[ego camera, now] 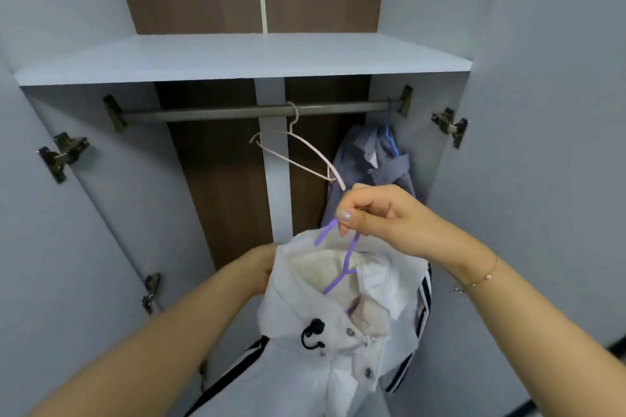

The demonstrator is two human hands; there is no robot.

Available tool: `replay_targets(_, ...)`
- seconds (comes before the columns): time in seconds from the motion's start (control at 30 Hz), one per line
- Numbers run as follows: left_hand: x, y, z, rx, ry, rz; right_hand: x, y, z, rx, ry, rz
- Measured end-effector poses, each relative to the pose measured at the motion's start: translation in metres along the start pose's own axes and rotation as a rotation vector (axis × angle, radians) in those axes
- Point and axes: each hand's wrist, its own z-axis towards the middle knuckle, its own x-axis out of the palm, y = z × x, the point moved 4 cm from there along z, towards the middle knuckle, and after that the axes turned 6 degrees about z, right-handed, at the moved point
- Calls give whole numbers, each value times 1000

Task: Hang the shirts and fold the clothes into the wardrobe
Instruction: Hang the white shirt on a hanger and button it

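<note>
A white shirt (338,332) with buttons, a black cord and dark striped trim hangs on a purple hanger (349,257) in front of the open wardrobe. My right hand (382,217) pinches the purple hanger's hook below the metal rail (210,113). My left hand (262,267) holds the shirt's left shoulder, mostly hidden behind the fabric. An empty white hanger (298,152) hangs tilted from the rail's middle. A grey-blue shirt (376,162) hangs on a blue hanger at the rail's right end.
A pale shelf (237,57) runs above the rail. Both wardrobe doors stand open, with metal hinges at the left (61,154) and the right (450,125). A white vertical divider (274,162) runs down the brown back panel.
</note>
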Motion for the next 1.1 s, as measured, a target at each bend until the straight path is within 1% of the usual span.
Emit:
replay_targets(0.03, -8, -3, 6, 113, -108, 33, -3, -9, -10, 13, -32, 30)
replay_targets(0.1, -42, -15, 6, 446, -463, 184, -4, -28, -30, 50, -86, 97)
replay_targets(0.13, -59, -20, 2, 606, -625, 315, -4, -36, -38, 66, -105, 111)
replay_targets(0.17, -73, -21, 1, 687, -732, 495, -1, -44, -45, 84, -117, 107)
replay_targets(0.2, -83, -20, 4, 688, -774, 708, 2, -52, -49, 106, -126, 96)
replay_targets(0.23, -90, -15, 11, 598, -757, 918, 6, -59, -51, 135, -138, 92)
replay_targets(0.27, -94, -10, 18, 464, -698, 1097, 8, -66, -53, 166, -158, 105)
replay_targets(0.3, -99, -3, 22, 322, -640, 1175, 9, -74, -54, 203, -178, 130)
replay_targets(0.33, -104, 0, 20, 219, -591, 1141, 9, -82, -56, 244, -191, 162)
replay_targets(0.37, -111, 6, 17, 156, -497, 986, 10, -91, -58, 293, -201, 193)
replay_targets(0.4, -117, 11, 14, 137, -343, 739, 10, -99, -61, 340, -208, 220)
replay_targets(0.43, -119, 16, 11, 118, -112, 479, 12, -105, -63, 369, -216, 232)
replay_targets(0.47, -115, 20, 2, 48, 113, 325, 14, -109, -64, 374, -225, 231)
replay_targets(0.5, -108, 22, -8, -32, 308, 325, 18, -111, -64, 363, -231, 217)
replay_targets(0.53, -103, 24, -15, -116, 448, 463, 21, -112, -64, 345, -238, 203)
replay_targets(0.57, -101, 31, -15, -207, 526, 696, 25, -111, -64, 326, -244, 196)
replay_targets(0.6, -97, 36, -12, -283, 548, 922, 28, -111, -64, 307, -246, 207)
replay_targets(0.63, -94, 40, -1, -329, 516, 1074, 31, -111, -64, 297, -245, 229)
replay_targets(0.67, -86, 44, 12, -339, 440, 1150, 32, -112, -63, 287, -248, 259)
replay_targets(0.7, -74, 51, 27, -323, 375, 1140, 32, -111, -62, 275, -254, 288)
replay_targets(0.73, -59, 61, 42, -270, 345, 1022, 32, -109, -60, 260, -260, 319)
replay_targets(0.77, -41, 72, 57, -186, 353, 831, 32, -107, -58, 246, -260, 349)
replay_targets(0.83, -12, 93, 82, -25, 419, 490, 32, -104, -55, 220, -264, 397)
replay_targets(0.9, 7, 104, 94, 6, 418, 329, 32, -101, -54, 204, -270, 414)
replay_targets(0.97, 16, 108, 104, -17, 414, 334, 30, -101, -56, 199, -273, 404)
replay_targets(1.1, 18, 113, 118, 30, 406, 532, 23, -104, -63, 188, -307, 392)
